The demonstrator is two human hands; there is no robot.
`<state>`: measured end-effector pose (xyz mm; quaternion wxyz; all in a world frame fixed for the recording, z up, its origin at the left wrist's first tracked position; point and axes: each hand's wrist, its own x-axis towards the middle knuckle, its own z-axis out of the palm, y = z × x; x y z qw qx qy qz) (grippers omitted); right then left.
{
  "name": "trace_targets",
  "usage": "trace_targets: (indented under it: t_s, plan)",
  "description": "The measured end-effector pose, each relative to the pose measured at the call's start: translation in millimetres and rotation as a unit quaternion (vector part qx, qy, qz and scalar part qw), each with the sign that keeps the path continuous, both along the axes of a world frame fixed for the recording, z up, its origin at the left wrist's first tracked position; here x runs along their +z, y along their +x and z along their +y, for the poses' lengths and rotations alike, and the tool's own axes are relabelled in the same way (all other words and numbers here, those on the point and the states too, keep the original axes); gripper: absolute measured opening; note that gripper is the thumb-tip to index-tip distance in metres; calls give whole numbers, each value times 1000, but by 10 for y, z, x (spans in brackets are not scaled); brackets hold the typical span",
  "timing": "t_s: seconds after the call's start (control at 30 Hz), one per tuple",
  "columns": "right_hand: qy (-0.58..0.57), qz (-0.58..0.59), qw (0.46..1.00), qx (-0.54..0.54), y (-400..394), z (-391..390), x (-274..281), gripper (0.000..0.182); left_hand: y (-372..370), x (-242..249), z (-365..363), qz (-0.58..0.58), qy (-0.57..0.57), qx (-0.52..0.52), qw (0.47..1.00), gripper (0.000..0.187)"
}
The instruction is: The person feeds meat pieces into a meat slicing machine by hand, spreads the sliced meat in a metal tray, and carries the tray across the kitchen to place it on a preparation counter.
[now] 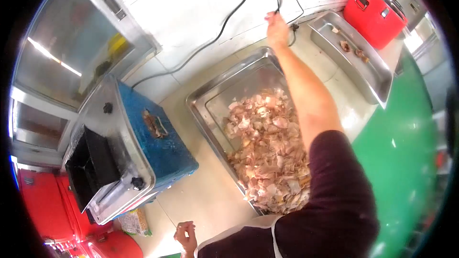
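Nowhere on the things in view can any brand, label or writing be read. The right hand (277, 27) is stretched far out from the body on a nearly straight arm, its fingers pinched shut on a thin black power cable (224, 25). From that hand the cable loops just beyond the fingers and then runs long and slanting down towards the person's left, across the pale bench (201, 196), ending behind a blue-sided, steel-topped meat slicing machine (143, 148). Directly beneath the outstretched forearm lies a large rectangular stainless steel tray (210, 95), heaped with pale pink sliced meat (267, 153). Off to the right of the hand sits a second, shallower steel tray (363, 71) holding a few scraps, and beyond that a red lidded container (370, 14). The left hand (185, 235) hangs low, close to the body, its fingers loosely curled and holding nothing.
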<state>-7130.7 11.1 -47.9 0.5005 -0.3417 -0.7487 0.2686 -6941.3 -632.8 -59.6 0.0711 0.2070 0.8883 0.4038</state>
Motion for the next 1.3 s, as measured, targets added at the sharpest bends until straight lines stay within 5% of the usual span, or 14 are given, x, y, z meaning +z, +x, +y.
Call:
trace_targets:
  t_s: [0.13, 0.43, 0.53, 0.57, 0.6, 0.63, 0.67, 0.7, 0.77, 0.8, 0.83, 0.87, 1.03, 1.3]
  plan:
    - [33, -435, 897, 75, 26, -193, -387, 28, 83, 106, 339, -21, -37, -48, 998, 8]
    - [76, -611, 772, 157, 482, -247, -70, 28, 210, 19, 764, -76, -99, -104, 987, 19]
    - [73, -503, 850, 139, 1217, 6, -127, 23, 219, -31, 954, -97, -97, -112, 984, 18]
    - [-5, -360, 919, 160, 1662, 57, -22, 26, 207, -121, 957, -77, -66, -138, 985, 17]
    - [42, -360, 920, 146, 2060, 192, -93, 27, 242, 43, 1145, -204, -82, -58, 974, 18]
    - [-54, -310, 940, 132, 2533, 285, -92, 25, 217, -97, 1150, -200, -62, -75, 975, 22]
    - [69, -298, 948, 86, 3037, 343, -93, 22, 216, -145, 1192, -239, -52, -72, 967, 30]
    - [34, -268, 962, 31, 3517, 312, -197, 20, 202, -191, 1267, -277, -37, -73, 957, 39]
    - [-166, -221, 960, -51, 4461, 2, -323, 23, 319, -255, 1473, 3, -133, -149, 980, 65]
    - [-222, -171, 954, -110, 4887, -252, -481, 24, 383, -255, 1562, -25, -88, -205, 974, 70]
    - [-248, -170, 939, -164, 5277, -595, -553, 24, 451, -232, 1606, -55, -45, -262, 963, 76]
    - [-134, -241, 938, -210, 5610, -907, -706, 20, 478, -259, 1644, 47, -87, -349, 932, 83]
    - [-120, -219, 966, -61, 5058, -2290, -229, 51, 549, -648, 1961, 188, 15, -469, 863, 62]
    - [-129, -228, 959, 105, 3978, -1837, -528, 83, -35, -469, 2377, 291, -165, -346, 877, 61]
